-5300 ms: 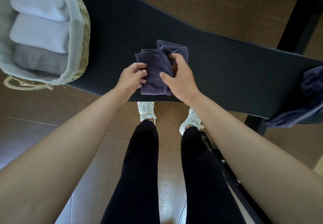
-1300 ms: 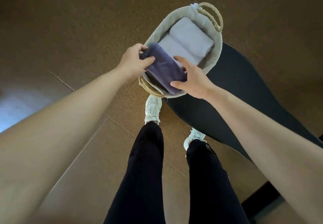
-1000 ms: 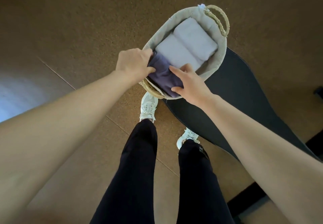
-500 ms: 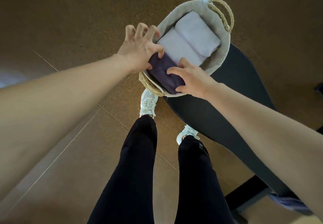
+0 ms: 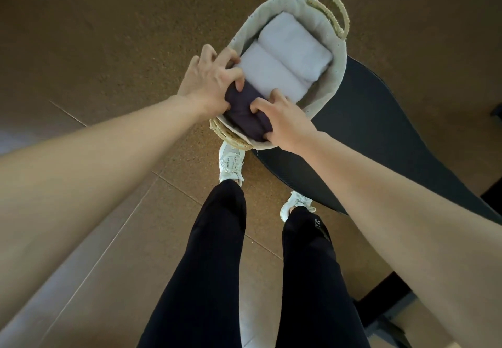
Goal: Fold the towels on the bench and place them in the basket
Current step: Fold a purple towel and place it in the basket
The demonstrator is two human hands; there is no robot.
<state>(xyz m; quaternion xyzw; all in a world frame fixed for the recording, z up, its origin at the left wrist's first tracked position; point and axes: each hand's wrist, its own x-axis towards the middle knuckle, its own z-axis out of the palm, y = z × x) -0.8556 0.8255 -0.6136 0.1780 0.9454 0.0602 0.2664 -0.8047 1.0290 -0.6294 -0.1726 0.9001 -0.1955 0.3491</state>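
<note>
Purple towel in basket, both hands on it

We note the folded purple towel [image 5: 245, 115] lying at the near end of the basket [image 5: 336, 76], touching the nearer of two rolled white towels [image 5: 269, 72]. Our left hand [image 5: 209, 81] curls its fingers round the towel's left end, beside the basket rim. Our right hand [image 5: 285, 122] grips the right end, fingertips dug into the cloth. The basket sits at the end of the black desk [image 5: 366, 135], over a brown floor [image 5: 108, 35].

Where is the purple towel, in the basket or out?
In: the purple towel lies within the basket rim beside two white towels.
</note>
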